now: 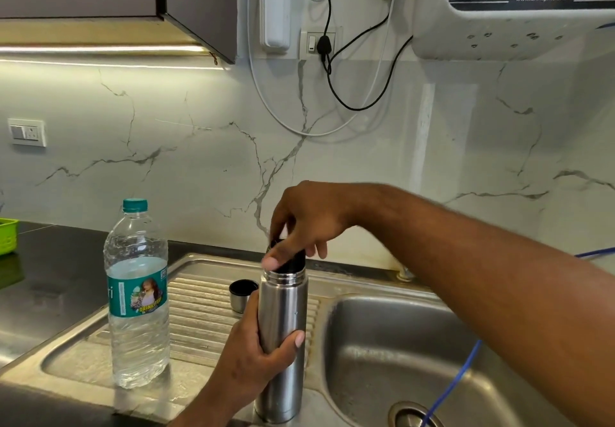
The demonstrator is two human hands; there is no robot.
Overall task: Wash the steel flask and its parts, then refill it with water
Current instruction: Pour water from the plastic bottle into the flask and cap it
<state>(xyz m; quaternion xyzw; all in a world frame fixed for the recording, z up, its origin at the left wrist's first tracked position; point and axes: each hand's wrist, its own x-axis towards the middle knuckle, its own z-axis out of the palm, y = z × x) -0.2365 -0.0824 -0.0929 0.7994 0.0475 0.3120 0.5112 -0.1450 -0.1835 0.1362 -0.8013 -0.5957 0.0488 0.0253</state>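
Observation:
The steel flask (283,310) stands upright on the sink's front ledge, between drainboard and basin. My left hand (256,350) grips its body around the middle. At the flask's mouth sits a black stopper (290,260), and my right hand (306,223) pinches it from above with thumb and fingers. The flask's steel cup lid (242,294), black inside, stands open side up on the drainboard just behind the flask.
A clear plastic water bottle (138,297) with a teal cap stands on the steel drainboard (199,313) to the left. The sink basin (399,346) with its drain lies to the right, a blue hose (456,380) running into it. A green basket (7,235) sits far left on the black counter.

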